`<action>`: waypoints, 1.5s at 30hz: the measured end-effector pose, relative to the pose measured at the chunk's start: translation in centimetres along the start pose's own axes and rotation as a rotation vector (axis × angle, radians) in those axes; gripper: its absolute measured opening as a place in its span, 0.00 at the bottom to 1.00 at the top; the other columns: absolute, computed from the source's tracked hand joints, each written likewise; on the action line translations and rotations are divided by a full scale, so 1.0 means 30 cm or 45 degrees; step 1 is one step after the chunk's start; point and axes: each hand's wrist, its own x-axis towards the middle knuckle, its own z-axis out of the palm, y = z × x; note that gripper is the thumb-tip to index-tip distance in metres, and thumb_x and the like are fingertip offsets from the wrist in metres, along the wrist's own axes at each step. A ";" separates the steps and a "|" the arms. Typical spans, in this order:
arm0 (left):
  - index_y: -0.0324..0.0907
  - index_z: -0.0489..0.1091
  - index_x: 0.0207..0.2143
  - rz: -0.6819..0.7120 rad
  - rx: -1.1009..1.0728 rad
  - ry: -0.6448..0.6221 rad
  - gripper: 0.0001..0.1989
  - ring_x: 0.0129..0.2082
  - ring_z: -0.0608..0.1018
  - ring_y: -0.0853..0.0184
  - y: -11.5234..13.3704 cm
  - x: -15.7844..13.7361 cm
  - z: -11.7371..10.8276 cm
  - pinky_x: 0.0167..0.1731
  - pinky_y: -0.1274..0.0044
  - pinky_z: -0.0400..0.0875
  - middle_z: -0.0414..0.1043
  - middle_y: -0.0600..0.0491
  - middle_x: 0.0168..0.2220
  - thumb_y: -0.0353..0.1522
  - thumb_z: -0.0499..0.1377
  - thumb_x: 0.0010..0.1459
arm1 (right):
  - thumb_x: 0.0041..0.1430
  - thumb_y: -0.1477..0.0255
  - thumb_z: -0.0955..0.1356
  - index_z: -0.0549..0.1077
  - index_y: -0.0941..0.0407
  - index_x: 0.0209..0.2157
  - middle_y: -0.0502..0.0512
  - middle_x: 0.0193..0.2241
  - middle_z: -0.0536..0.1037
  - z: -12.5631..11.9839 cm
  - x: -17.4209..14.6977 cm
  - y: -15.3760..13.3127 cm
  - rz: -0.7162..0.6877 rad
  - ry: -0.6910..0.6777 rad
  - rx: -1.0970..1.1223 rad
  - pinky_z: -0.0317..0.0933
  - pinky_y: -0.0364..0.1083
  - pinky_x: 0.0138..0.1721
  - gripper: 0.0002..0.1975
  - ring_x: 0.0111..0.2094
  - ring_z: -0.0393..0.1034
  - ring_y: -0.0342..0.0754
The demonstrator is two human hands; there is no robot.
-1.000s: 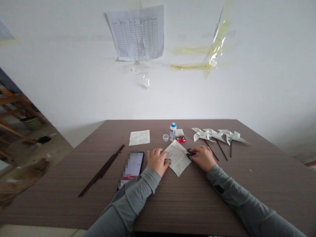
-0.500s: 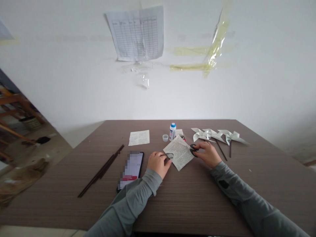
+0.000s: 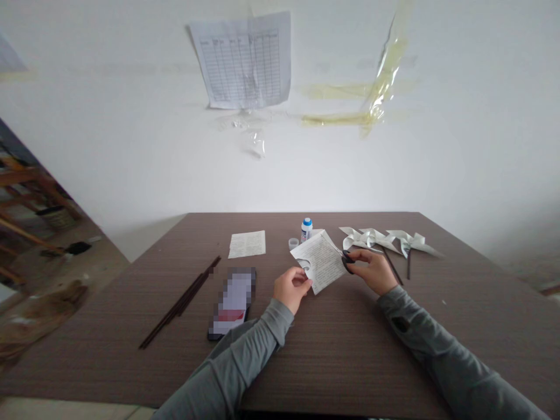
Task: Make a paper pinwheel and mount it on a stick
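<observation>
My left hand (image 3: pixel 292 288) pinches the lower left edge of a square sheet of printed paper (image 3: pixel 322 269), which is lifted and tilted above the table. A curved cut-out or notch shows in the sheet near my fingers. My right hand (image 3: pixel 374 272) is closed on the black handles of a pair of scissors (image 3: pixel 347 261), whose blades lie at the paper's right edge. How far the blades are apart I cannot make out. Just behind the sheet stand a white bottle with a blue cap (image 3: pixel 306 228) and a small translucent cup (image 3: pixel 293 243), both partly covered by it.
Several paper pinwheels (image 3: pixel 406 241), with dark sticks, lie at the back right of the brown table (image 3: pixel 350 356). Another printed sheet (image 3: pixel 247 244) lies at the back left. A phone (image 3: pixel 234 303) and thin dark sticks (image 3: pixel 181 303) are left of my left arm.
My left hand has moved right and taken hold of the paper's edge. The sheet has risen off the table and tilted. My right hand has shifted slightly right with the scissors.
</observation>
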 end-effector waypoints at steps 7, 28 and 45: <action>0.41 0.75 0.29 -0.295 -0.362 -0.032 0.24 0.27 0.88 0.67 0.035 -0.014 0.030 0.26 0.82 0.85 0.83 0.56 0.26 0.15 0.84 0.60 | 0.41 0.47 0.90 0.92 0.50 0.34 0.65 0.40 0.97 0.011 0.004 -0.016 0.071 0.034 0.172 0.91 0.68 0.53 0.26 0.47 0.95 0.72; 0.41 0.76 0.27 -0.303 -0.385 0.028 0.23 0.24 0.85 0.70 0.038 -0.016 0.048 0.24 0.83 0.84 0.83 0.56 0.26 0.10 0.80 0.58 | 0.33 0.48 0.92 0.89 0.51 0.33 0.64 0.36 0.96 0.032 0.008 -0.011 0.240 0.005 0.303 0.89 0.64 0.47 0.30 0.41 0.93 0.68; 0.42 0.73 0.28 -0.384 -0.455 0.034 0.26 0.23 0.84 0.69 0.069 -0.013 0.032 0.25 0.79 0.86 0.81 0.56 0.26 0.17 0.84 0.63 | 0.34 0.48 0.91 0.89 0.51 0.33 0.67 0.37 0.95 0.033 -0.006 -0.038 0.247 0.044 0.268 0.91 0.68 0.50 0.29 0.45 0.95 0.74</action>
